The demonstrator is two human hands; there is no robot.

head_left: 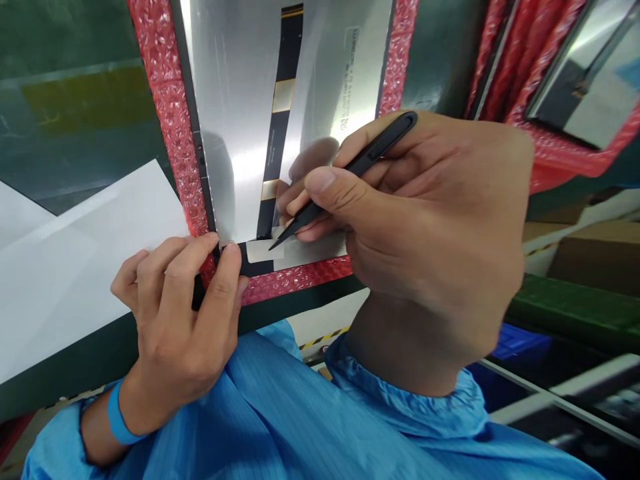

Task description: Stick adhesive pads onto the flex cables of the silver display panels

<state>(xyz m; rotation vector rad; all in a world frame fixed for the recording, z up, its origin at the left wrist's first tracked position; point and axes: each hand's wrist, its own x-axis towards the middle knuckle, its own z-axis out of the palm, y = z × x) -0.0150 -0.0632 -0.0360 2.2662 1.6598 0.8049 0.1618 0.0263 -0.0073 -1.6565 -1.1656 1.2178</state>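
Observation:
A display panel (pixel 235 120) with a silvery metal back lies in front of me. A dark flex strip (pixel 278 127) runs down its middle. My right hand (pixel 425 220) is closed on black tweezers (pixel 360 162), held like a pen. Their tip touches a small whitish label or tape piece (pixel 263 251) at the panel's lower edge, over a black strip (pixel 257 267). My left hand (pixel 183 313) grips the panel's lower left corner, its fingertips bent over the edge close to the label. The right hand's fingers partly hide the panel's lower right.
Pink bubble wrap (pixel 173 120) borders the panel on the dark green table (pixel 90 147). White sheets (pixel 95 260) lie at the left. Another panel (pixel 590 73) in pink wrap is at the upper right. Cardboard boxes (pixel 595 260) and a blue bin (pixel 520 343) stand lower right.

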